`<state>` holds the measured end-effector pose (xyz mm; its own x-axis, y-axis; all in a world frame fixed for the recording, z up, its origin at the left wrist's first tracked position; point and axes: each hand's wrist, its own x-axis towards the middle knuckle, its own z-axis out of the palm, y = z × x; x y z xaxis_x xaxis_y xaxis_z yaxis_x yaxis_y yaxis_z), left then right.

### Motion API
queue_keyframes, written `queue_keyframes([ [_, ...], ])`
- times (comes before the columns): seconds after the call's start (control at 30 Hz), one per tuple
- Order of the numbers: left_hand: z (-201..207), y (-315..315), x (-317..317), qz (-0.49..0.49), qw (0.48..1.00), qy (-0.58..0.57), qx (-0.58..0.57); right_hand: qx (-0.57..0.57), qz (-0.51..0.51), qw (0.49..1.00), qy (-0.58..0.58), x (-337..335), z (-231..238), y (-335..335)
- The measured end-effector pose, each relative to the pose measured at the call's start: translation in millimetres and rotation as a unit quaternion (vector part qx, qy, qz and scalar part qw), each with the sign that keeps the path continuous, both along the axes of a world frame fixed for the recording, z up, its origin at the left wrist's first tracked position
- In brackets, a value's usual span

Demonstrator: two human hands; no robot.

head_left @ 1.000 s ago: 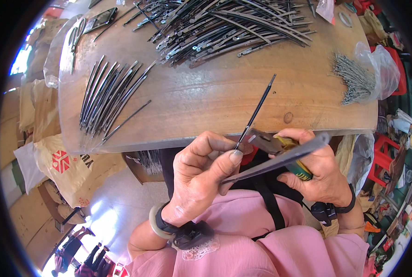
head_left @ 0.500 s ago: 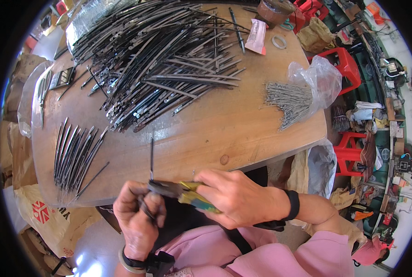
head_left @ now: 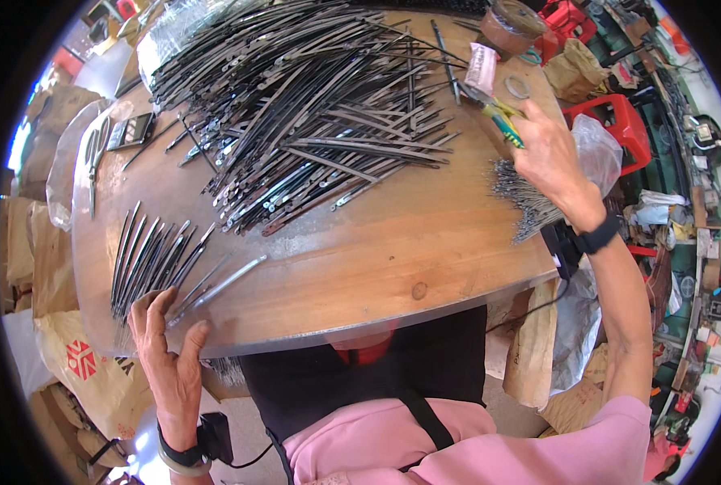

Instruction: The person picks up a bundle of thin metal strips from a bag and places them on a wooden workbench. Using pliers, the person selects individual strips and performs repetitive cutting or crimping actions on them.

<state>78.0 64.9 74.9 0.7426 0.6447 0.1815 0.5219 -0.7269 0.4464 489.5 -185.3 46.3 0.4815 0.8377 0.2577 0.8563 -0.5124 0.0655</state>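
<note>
My right hand [head_left: 548, 149] is closed around pliers [head_left: 504, 123] with yellow and green handles, high over the table's right side. Their jaws are beside a pink packet and a dark rod. At the near left edge, my left hand [head_left: 166, 347] has its thumb apart from its fingers. Its fingertips are at the lower end of a small group of dark thin metal strips [head_left: 152, 250]; whether they touch is unclear. A lighter strip [head_left: 229, 279] lies slanted just right of that hand. A large heap of dark strips [head_left: 296, 121] fills the table's far middle.
A bundle of thin grey wire-like pieces [head_left: 522, 202] lies partly under my right forearm, with clear plastic [head_left: 599, 145] behind. The pink packet [head_left: 481, 69], a pale ring [head_left: 517, 86] and a tape roll [head_left: 512, 24] are far right. Scissors [head_left: 95, 158] and a dark box [head_left: 130, 131] lie left.
My hands have separated from above my lap. The right carried the pliers up to the far right; the left moved left and down to the small strip group. A lighter strip now lies beside that group.
</note>
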Motion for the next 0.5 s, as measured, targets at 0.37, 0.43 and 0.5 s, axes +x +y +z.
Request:
queue_keyframes([
  [0.37,-17,-45,127,-0.196,0.975,-0.079,-0.076,0.538,0.071,0.752,0.373,-119,63,12],
  [0.43,-30,-50,148,-0.223,0.972,-0.068,0.034,0.615,0.09,0.653,0.432,-136,42,-5],
  [0.5,-35,-56,163,-0.222,0.965,-0.036,0.133,0.608,0.054,0.646,0.458,-147,25,-28],
])
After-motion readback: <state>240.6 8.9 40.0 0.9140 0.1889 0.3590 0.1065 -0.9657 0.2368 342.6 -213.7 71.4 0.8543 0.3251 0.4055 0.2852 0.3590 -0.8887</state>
